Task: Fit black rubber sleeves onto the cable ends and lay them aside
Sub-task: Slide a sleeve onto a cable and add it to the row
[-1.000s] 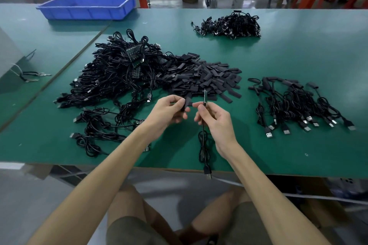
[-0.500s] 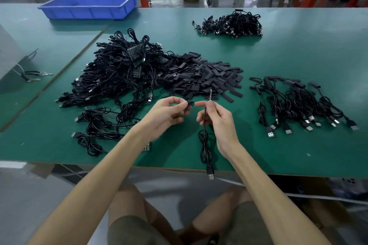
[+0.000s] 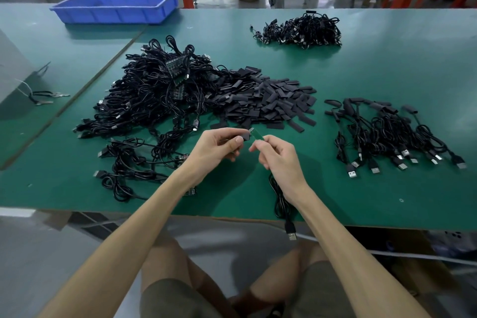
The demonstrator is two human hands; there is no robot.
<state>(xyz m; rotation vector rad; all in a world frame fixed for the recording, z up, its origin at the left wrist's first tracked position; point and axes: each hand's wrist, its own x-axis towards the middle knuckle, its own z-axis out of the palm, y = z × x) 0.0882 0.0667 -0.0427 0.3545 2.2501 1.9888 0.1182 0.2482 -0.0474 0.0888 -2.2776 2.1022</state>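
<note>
My left hand (image 3: 219,146) pinches a black rubber sleeve (image 3: 245,136) above the green table. My right hand (image 3: 280,156) pinches the small green board end (image 3: 256,135) of a black cable (image 3: 281,201), its tip meeting the sleeve's mouth. The cable's coil hangs under my right wrist, and its USB plug (image 3: 291,233) dangles past the table's front edge. A heap of loose sleeves (image 3: 263,100) lies just beyond my hands. Sleeved cables (image 3: 387,134) lie in a row at the right.
A big tangle of bare cables (image 3: 152,95) fills the left centre, with a few strays (image 3: 124,168) nearer me. Another cable bundle (image 3: 302,31) sits far back. A blue bin (image 3: 116,6) stands at the far left. The table's front edge (image 3: 232,217) is close to my knees.
My right hand tilted the cable's end from upright toward the left, and both hands came together until the board's tip met the sleeve.
</note>
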